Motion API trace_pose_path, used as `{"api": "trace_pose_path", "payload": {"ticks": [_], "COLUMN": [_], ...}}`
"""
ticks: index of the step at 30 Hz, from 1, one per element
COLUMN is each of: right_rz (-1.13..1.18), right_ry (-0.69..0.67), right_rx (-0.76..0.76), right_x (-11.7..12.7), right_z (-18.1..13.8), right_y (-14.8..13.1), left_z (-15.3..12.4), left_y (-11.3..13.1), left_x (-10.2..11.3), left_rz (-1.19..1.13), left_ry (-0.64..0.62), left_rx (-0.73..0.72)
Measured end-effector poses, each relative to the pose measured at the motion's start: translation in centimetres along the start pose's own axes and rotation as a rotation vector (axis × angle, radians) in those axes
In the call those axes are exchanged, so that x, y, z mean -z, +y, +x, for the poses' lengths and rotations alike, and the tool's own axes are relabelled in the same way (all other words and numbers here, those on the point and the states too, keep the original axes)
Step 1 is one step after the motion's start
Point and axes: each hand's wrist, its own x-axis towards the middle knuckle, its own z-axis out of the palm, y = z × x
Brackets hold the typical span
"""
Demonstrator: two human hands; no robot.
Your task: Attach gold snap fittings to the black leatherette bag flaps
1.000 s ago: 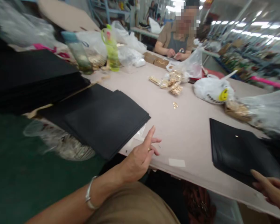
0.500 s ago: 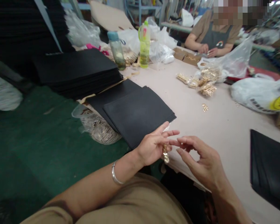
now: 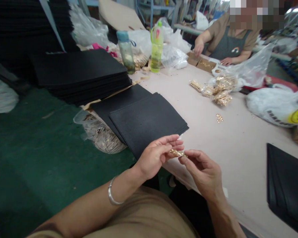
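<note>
Both hands have drawn together since half a second ago: the small gold chain piece [image 3: 176, 153] that dangled from the left hand [image 3: 155, 155] now lies level between the two hands, and the right hand [image 3: 203, 172] has closed onto its other end. Across the way, the co-worker's hand [image 3: 198, 50] has reached out onto the cardboard boxes [image 3: 201, 62].

Largest in view is the pale pink tabletop [image 3: 233, 145], running from the near edge to the far side where that person sits. On its left end rests a tall stack of black sheets [image 3: 79, 74], and nearer, a lower stack of black sheets [image 3: 146, 120] overhangs the edge just beyond the hands. A clear bag of pale pieces [image 3: 101, 135] sits under that overhang. A white plastic bag with a yellow smiley [image 3: 278, 107] lies at the right, and a black flat piece [image 3: 288, 188] at the near right. A yellow-green bottle [image 3: 157, 48] and a teal-capped bottle [image 3: 126, 51] stand upright side by side at the far left. Small packets of gold hardware [image 3: 218, 92] lie mid-table, with a few loose gold bits [image 3: 220, 118] nearer.

The left fingers [image 3: 173, 142] pinch one end of the gold chain piece; the right fingers [image 3: 188, 157] pinch the other. It hangs in the air above the near table edge.
</note>
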Motion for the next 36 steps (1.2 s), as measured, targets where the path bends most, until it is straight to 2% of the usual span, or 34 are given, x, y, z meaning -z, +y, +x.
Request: {"api": "trace_pose_path", "payload": {"ticks": [2, 4, 8, 13, 18, 31, 36], "right_rz": [-0.012, -0.033, 0.0, -0.005, 0.014, 0.016, -0.011], "right_ry": [-0.073, -0.146, -0.227, -0.244, -0.244, -0.317, -0.236], "right_rx": [-0.011, -0.039, -0.097, -0.088, -0.052, -0.038, -0.071], "right_x": [1.0, 1.6, 1.7, 1.5, 1.3, 0.7, 0.1], "right_z": [0.6, 1.1, 1.2, 1.3, 1.7, 2.5, 2.2], "right_y": [-0.4, -0.8, -1.1, -0.9, -0.9, -0.8, -0.7], "left_z": [-0.6, -1.2, -1.9, -2.1, -2.1, -2.0, -2.0], "left_y": [-0.3, -0.6, -0.9, -0.8, -1.0, -0.3, -0.3], "left_x": [0.7, 1.2, 1.2, 1.0, 1.3, 1.8, 1.8], "left_rz": [0.276, 0.512, 0.787, 1.101, 1.158, 1.15, 1.169], "left_ry": [-0.044, -0.109, -0.164, -0.186, -0.176, -0.168, -0.166], "left_rx": [0.046, 0.032, -0.149, -0.337, -0.425, -0.351, -0.381]}}
